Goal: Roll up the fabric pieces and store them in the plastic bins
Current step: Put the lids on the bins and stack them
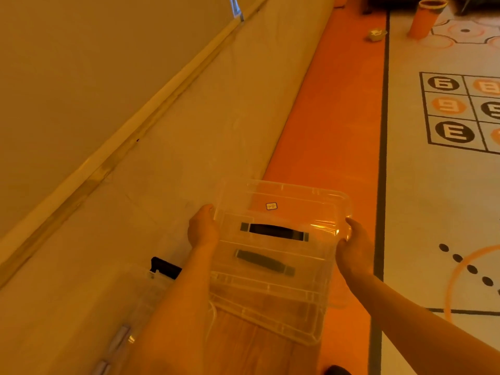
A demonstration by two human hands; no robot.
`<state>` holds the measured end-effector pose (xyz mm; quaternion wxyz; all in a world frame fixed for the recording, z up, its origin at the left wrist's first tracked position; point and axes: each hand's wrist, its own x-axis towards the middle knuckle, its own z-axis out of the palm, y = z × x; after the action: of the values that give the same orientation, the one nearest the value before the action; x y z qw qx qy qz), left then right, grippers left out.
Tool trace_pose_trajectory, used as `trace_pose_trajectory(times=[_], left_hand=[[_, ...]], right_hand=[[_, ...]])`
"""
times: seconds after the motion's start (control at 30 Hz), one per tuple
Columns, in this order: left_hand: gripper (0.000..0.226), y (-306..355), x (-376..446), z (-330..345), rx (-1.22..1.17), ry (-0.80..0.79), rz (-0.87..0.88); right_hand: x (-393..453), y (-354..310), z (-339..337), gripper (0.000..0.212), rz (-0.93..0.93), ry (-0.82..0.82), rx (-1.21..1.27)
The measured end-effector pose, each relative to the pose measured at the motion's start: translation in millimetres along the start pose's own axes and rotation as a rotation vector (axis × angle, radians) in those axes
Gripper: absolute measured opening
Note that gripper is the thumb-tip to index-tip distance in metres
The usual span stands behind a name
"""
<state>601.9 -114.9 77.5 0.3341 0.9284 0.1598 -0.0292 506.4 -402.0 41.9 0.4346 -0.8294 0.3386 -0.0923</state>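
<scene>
Both bare forearms enter from the bottom edge, nearest the lens, reaching forward to carry a clear rectangular plastic bin (pixel 278 255). It looks like two or more nested bins or a bin with lid; two dark grey bar handles show through the walls, one above the other, so I cannot tell how many pieces are stacked.

Largest to smallest:
- Pale cream sheet of fabric (pixel 189 136) spread long over the floor at left, running beside a pale wooden skirting strip (pixel 130 131) at the wall foot. Flat, unrolled.
- Orange and white printed play mat (pixel 438 185) at right, with black letter squares.
- Clear bin, held above the fabric's right edge and the orange strip, tilted away from the camera.
- Left hand (pixel 203 228) grips the bin's left rim, fingers curled over the edge.
- Right hand (pixel 351 244) clasps the right rim, thumb on top.
- Small black clip-like object (pixel 165 266) lies on the fabric beside the left forearm; identity unclear.
- Small yellow sticker (pixel 271 206) on the bin's far wall.

Risk, as judgement: grip is at the rims only, and slick plastic tilted like this could let a nested piece slide out; setting it down on the sheet would pin the fabric before rolling
</scene>
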Motion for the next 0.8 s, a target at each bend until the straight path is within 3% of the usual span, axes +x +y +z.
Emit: trace_pose_trajectory(times=[0.57,0.8], left_hand=[[0.043,55.0,-81.7,-9.9,-0.018,0.287,-0.162],[0.038,41.4,-139.2,-37.9,-0.115,0.466,-0.257]], right_hand=[[72.0,-61.8,-62.9,0.044,-0.263,-0.246,0.089],[54.2,-76.1,-38.3,0.049,-0.362,-0.383,0.084]])
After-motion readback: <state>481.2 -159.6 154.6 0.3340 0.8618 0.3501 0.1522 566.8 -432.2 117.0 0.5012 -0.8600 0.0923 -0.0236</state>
